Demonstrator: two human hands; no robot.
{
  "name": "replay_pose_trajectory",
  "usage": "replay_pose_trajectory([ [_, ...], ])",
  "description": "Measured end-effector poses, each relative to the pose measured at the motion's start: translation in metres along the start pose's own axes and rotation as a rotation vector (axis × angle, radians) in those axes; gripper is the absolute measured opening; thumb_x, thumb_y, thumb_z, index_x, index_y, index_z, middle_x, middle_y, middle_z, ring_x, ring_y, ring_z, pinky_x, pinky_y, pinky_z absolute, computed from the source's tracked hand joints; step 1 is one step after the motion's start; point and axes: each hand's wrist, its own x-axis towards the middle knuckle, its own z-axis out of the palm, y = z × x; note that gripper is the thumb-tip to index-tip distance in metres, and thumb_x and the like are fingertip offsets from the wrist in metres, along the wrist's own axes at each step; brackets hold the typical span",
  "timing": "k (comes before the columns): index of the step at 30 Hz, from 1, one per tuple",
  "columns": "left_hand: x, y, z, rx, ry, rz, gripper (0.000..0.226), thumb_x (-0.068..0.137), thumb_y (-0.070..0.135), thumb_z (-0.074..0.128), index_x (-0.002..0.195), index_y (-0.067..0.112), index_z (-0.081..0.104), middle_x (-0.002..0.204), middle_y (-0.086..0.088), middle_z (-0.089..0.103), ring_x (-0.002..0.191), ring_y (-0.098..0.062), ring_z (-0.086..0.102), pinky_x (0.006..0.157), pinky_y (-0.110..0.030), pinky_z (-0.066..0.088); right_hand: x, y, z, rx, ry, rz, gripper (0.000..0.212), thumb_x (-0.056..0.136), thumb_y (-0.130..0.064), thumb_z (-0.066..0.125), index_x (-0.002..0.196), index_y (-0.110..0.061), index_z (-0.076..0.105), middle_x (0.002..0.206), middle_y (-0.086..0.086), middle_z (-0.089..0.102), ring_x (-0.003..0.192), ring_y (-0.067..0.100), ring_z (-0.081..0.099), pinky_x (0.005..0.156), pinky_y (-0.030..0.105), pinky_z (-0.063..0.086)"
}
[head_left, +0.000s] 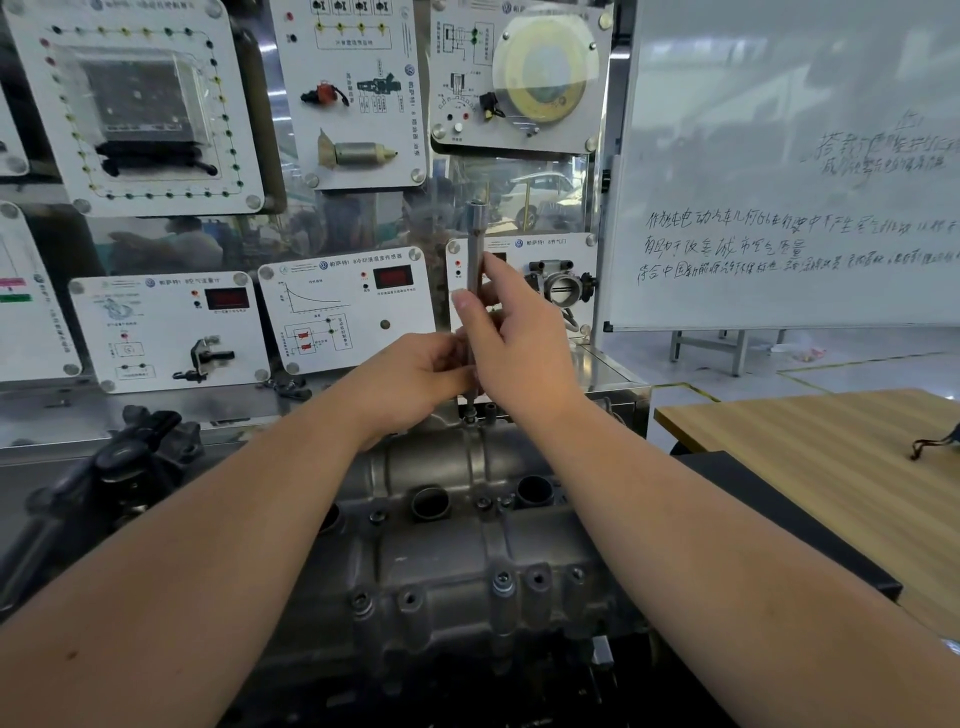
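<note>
Below white wall panels (171, 332), left hand (415, 374) and right hand (514, 343) are clamping fingers round a tall silver metal rod (475, 234); tilting could slip it off the far grey bolt (470, 415).

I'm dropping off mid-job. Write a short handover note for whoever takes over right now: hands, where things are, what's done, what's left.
Left hand: grips the lower end of the long grey metal socket driver.
Right hand: pinches the same shaft higher up.
Position: the driver stands upright, its tip on a small fastener at the far edge of the grey cast-metal engine cover.
Done: the tool appears seated on the fastener.
Left: turn it. Whether it is loose or tight cannot be seen. Other bolts nearer the camera sit in the cover and are probably next.
</note>
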Motion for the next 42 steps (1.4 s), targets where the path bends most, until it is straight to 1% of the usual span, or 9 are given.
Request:
replay_pose_trajectory([
  [6, -0.0016, 0.0001, -0.0017, 0.003, -0.002, -0.021, 0.018, 0.102, 0.026, 0.065, 0.117, 0.022, 0.073, 0.111, 0.007, 0.078, 0.11, -0.007, 0.07, 0.107, -0.035, 0.05, 0.0001, 0.0021, 0.0009, 0.064, -0.031, 0.079, 0.048, 0.106, -0.023, 0.048, 0.153, -0.027, 0.038, 0.107, -0.01, 0.073, 0.076, 0.007, 0.068, 0.075, 0.04, 0.06],
  [11, -0.0004, 0.0004, -0.0017, 0.01, 0.007, -0.033, 0.019, 0.099, 0.019, 0.068, 0.118, 0.022, 0.072, 0.113, 0.001, 0.078, 0.114, -0.017, 0.07, 0.11, -0.047, 0.049, 0.0001, 0.0031, 0.0023, 0.043, -0.023, 0.008, 0.044, 0.1, -0.026, 0.061, 0.143, -0.024, 0.051, 0.096, -0.016, 0.069, 0.086, 0.003, 0.066, 0.077, 0.021, 0.053],
  [16, 0.0, -0.0008, -0.002, 0.012, 0.017, -0.053, 0.022, 0.099, 0.022, 0.069, 0.118, 0.012, 0.07, 0.112, -0.005, 0.078, 0.114, -0.024, 0.07, 0.109, -0.053, 0.048, 0.0012, 0.004, 0.0004, 0.023, -0.008, -0.041, 0.025, 0.102, -0.014, 0.053, 0.124, -0.016, 0.064, 0.078, -0.025, 0.063, 0.077, -0.003, 0.06, 0.068, 0.01, 0.042],
  [21, -0.0014, 0.0012, -0.0012, 0.018, 0.015, -0.053, 0.02, 0.101, 0.023, 0.065, 0.119, 0.016, 0.072, 0.112, 0.001, 0.078, 0.112, -0.015, 0.07, 0.11, -0.047, 0.049, -0.0003, 0.0011, 0.0001, 0.067, -0.056, 0.053, 0.049, 0.106, -0.021, 0.049, 0.153, -0.024, 0.038, 0.111, -0.007, 0.074, 0.088, 0.01, 0.069, 0.082, 0.035, 0.057],
  [25, -0.0015, 0.0031, -0.0007, 0.03, 0.007, -0.045, 0.014, 0.1, 0.022, 0.068, 0.11, 0.028, 0.074, 0.109, 0.005, 0.079, 0.11, -0.013, 0.071, 0.109, -0.045, 0.05, 0.0, 0.0022, 0.0013, 0.036, -0.025, 0.016, 0.044, 0.101, -0.029, 0.06, 0.144, -0.023, 0.05, 0.102, -0.012, 0.071, 0.085, 0.005, 0.067, 0.079, 0.028, 0.056],
  [30, -0.0011, 0.0025, -0.0005, 0.041, 0.029, -0.061, 0.017, 0.099, 0.028, 0.068, 0.111, 0.016, 0.073, 0.103, 0.0, 0.079, 0.108, -0.023, 0.071, 0.106, -0.052, 0.05, 0.0014, 0.0035, -0.0002, 0.008, 0.005, -0.007, 0.023, 0.104, -0.02, 0.053, 0.124, -0.018, 0.063, 0.083, -0.018, 0.065, 0.079, 0.001, 0.063, 0.072, 0.022, 0.051],
  [34, -0.0012, 0.002, -0.0006, 0.024, 0.007, -0.051, 0.018, 0.102, 0.027, 0.064, 0.116, 0.021, 0.073, 0.108, 0.004, 0.079, 0.11, -0.013, 0.071, 0.109, -0.044, 0.049, 0.0011, 0.0017, 0.0009, 0.061, -0.041, 0.078, 0.045, 0.107, -0.023, 0.046, 0.152, -0.024, 0.04, 0.103, -0.013, 0.071, 0.082, 0.007, 0.068, 0.078, 0.04, 0.059],
  [38, -0.0011, 0.0015, -0.0011, 0.052, -0.002, -0.028, 0.014, 0.101, 0.025, 0.066, 0.113, 0.03, 0.072, 0.11, 0.008, 0.078, 0.11, -0.009, 0.07, 0.109, -0.043, 0.049, -0.0001, 0.0012, 0.0016, 0.055, -0.043, 0.042, 0.046, 0.103, -0.027, 0.056, 0.148, -0.025, 0.044, 0.105, -0.011, 0.073, 0.087, 0.003, 0.067, 0.081, 0.028, 0.056],
  [42, -0.0002, 0.001, -0.0009, 0.053, 0.016, -0.038, 0.021, 0.099, 0.024, 0.068, 0.117, 0.015, 0.07, 0.11, -0.005, 0.078, 0.113, -0.026, 0.07, 0.107, -0.054, 0.049, 0.0006, 0.0016, -0.0001, 0.027, -0.001, -0.008, 0.033, 0.101, -0.019, 0.058, 0.134, -0.019, 0.06, 0.083, -0.025, 0.063, 0.079, -0.003, 0.062, 0.07, 0.017, 0.047],
])
